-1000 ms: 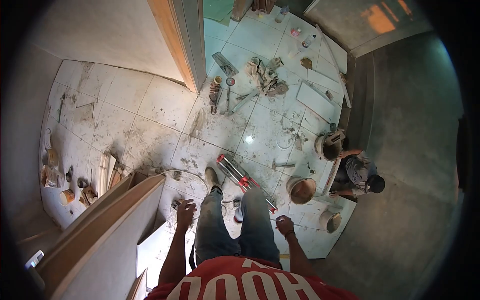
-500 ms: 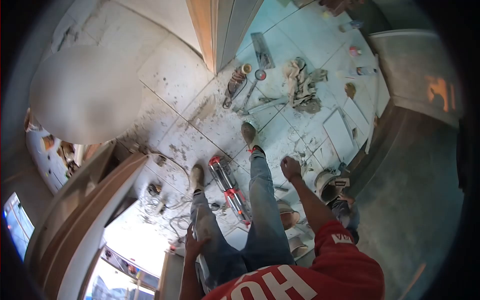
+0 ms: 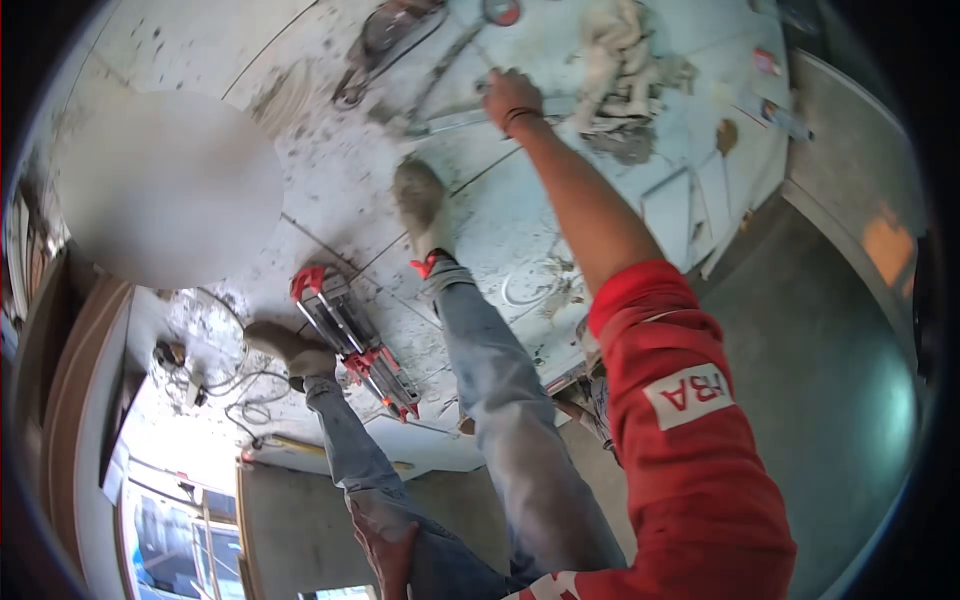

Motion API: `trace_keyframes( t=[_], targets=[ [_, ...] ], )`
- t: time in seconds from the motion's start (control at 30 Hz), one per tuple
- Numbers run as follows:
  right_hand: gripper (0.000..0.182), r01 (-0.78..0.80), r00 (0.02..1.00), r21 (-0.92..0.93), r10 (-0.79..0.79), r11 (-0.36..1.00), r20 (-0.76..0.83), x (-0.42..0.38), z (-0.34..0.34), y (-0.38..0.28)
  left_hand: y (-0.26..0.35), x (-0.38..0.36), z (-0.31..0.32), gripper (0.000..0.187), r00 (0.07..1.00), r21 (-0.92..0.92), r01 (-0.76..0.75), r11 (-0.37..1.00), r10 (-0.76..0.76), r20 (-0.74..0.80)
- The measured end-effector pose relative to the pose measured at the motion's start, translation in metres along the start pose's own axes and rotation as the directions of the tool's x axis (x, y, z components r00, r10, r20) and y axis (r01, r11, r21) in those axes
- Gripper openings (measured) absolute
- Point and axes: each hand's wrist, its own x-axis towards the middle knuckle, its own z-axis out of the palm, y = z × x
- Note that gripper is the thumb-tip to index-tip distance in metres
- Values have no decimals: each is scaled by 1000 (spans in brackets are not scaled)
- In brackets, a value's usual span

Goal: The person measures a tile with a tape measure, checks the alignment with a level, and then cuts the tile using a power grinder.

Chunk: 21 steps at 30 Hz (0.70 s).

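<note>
My right hand [image 3: 512, 102] is stretched down to the tiled floor, fingers curled, over a long metal bar [image 3: 455, 122]. What lies between its fingers is hidden. Left of it is a dark long-handled tool [image 3: 445, 72], and to its right a crumpled, dirty beige cloth [image 3: 612, 65]. My left hand [image 3: 385, 548] rests against my left leg near the knee, its fingers laid along the jeans. A red and silver tile cutter [image 3: 355, 340] stands on the floor between my feet.
Dusty floor tiles [image 3: 330, 190] carry grey smears and crumbs. Cables [image 3: 255, 395] coil at the left. A corded power tool [image 3: 395, 35] lies at the top, beside a round red-centred object [image 3: 501, 11]. Loose tile pieces [image 3: 668, 205] and a plastic bottle [image 3: 785, 120] are at the right.
My right hand has reached forward and down, from beside my right leg to the metal bar. The view has moved lower and closer. My left hand stays on my leg.
</note>
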Motion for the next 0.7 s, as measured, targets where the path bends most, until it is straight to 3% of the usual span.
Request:
trace_keyframes(
  t=[0.17, 0.27, 0.3, 0.33, 0.4, 0.47, 0.5, 0.53, 0.6, 0.7],
  targets=[
    [47, 20, 971, -189, 26, 982, 237, 12, 4, -23, 7, 12, 2, 129, 996, -25, 85, 996, -86, -15],
    [47, 57, 990, -231, -24, 971, 139, 25, 50, -2, 12, 16, 2, 121, 991, -64, 133, 989, -132, 14],
    [37, 148, 988, -254, -153, 956, 1, 27, 67, 14, 6, 17, 2, 121, 995, -48, 95, 994, -95, -2],
    [37, 174, 984, -261, -159, 950, 75, 38, 73, 21, 2, 16, 1, 121, 997, -30, 70, 997, -70, -29],
    [37, 369, 897, -304, -422, 878, -129, 48, 101, 49, 4, 15, -7, 119, 989, -67, 143, 988, -144, -22],
    [37, 298, 953, -44, -300, 953, -37, 58, 78, 34, 5, 19, -14, 116, 978, -104, 205, 973, -207, -5],
    [39, 412, 906, 29, -407, 911, -115, 62, 77, 35, 7, 20, -13, 113, 978, -96, 208, 973, -209, 0],
    [40, 408, 913, 58, -407, 911, -18, 53, 49, 17, 8, 22, -13, 111, 979, -83, 204, 976, -203, 16],
    [42, 439, 899, -16, -439, 898, 12, 55, 27, -7, 2, 20, -12, 109, 974, -110, 225, 968, -226, 2],
    [35, 531, 847, 46, -531, 846, -21, 58, 3, -30, -14, 18, -9, 108, 988, -119, 145, 982, -150, -34]
  ],
)
